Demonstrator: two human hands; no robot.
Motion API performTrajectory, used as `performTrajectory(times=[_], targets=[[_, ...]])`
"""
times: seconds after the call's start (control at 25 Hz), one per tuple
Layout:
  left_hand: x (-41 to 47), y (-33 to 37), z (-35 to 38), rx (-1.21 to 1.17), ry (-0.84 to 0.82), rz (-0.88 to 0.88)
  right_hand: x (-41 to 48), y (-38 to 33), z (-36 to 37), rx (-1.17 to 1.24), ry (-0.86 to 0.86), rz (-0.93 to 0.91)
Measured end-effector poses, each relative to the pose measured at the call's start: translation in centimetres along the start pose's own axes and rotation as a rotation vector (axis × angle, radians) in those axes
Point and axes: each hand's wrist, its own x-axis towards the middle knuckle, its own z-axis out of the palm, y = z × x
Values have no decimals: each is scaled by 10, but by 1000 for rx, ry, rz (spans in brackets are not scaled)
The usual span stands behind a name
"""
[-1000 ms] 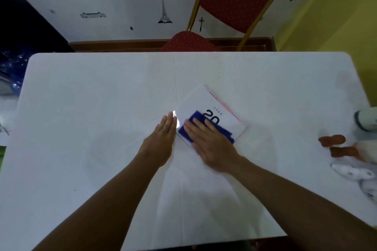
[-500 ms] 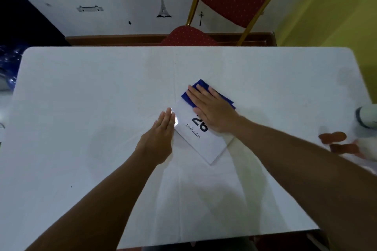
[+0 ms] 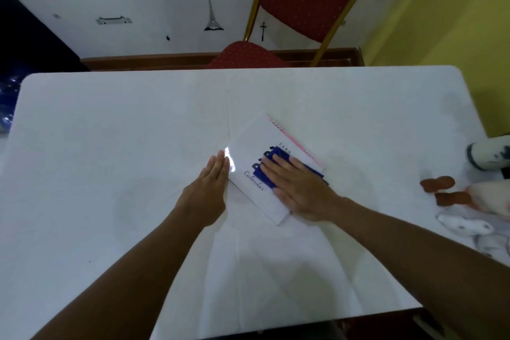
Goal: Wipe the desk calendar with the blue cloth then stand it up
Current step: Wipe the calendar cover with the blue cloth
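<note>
A white desk calendar (image 3: 255,141) lies flat and turned at an angle in the middle of the white table (image 3: 110,146), its pink spiral edge toward the far right. My right hand (image 3: 300,188) presses flat on a folded blue cloth (image 3: 278,159) over the calendar's printed numbers; the cloth is mostly hidden under the palm and fingers. My left hand (image 3: 207,190) rests edge-on against the calendar's left side, fingers straight and together, holding nothing.
A red chair with a gold frame (image 3: 303,3) stands behind the table's far edge. At the right edge lie a white stuffed toy with orange feet (image 3: 447,190) and a white bottle-like object (image 3: 488,154). A yellow wall is on the right.
My right hand has slid the blue cloth back from the calendar's far corner toward its middle, after having pushed it away a moment before. My left hand stayed against the calendar's side.
</note>
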Motion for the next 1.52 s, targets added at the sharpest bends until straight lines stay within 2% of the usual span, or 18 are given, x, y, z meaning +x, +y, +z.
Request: performTrajectory(times=[0.08,0.2,0.28,0.36,0.48,0.56,0.68,0.72,0.76,0.84,0.96,1.04,1.16,1.32,1.4,1.52], targets=[[0,0,0,-17,10,-2,24,7,-10,32,40,207],[-1,0,2,-22,15,9,45,-29,-3,79,130,425],[-1,1,2,-26,11,7,33,-62,12,81,145,331],[-1,0,1,-12,0,2,5,-72,22,65,91,123],[-1,2,-1,-1,-5,-1,-17,-30,11,1,15,-161],[-2,4,-2,-10,-1,-4,-8,0,-1,-8,2,-100],[-2,3,-2,-19,7,-8,21,-5,-11,85,69,252],[-2,2,-1,-22,8,-4,25,-18,-7,90,88,296],[-2,1,0,-26,8,-1,23,-31,0,70,96,259],[-1,0,2,-21,6,-2,7,-48,11,21,59,42],[-1,0,3,-2,5,-10,3,-30,3,3,-20,-193],[-1,1,2,-2,14,-5,26,-12,-10,20,-22,-141],[-1,1,3,2,23,-5,81,9,-31,47,-17,70],[-2,1,3,-9,19,-2,99,-7,-25,104,44,179],[-2,1,2,-10,17,1,70,-28,-9,91,97,154],[-2,2,2,-15,15,1,14,-47,8,87,61,-29]])
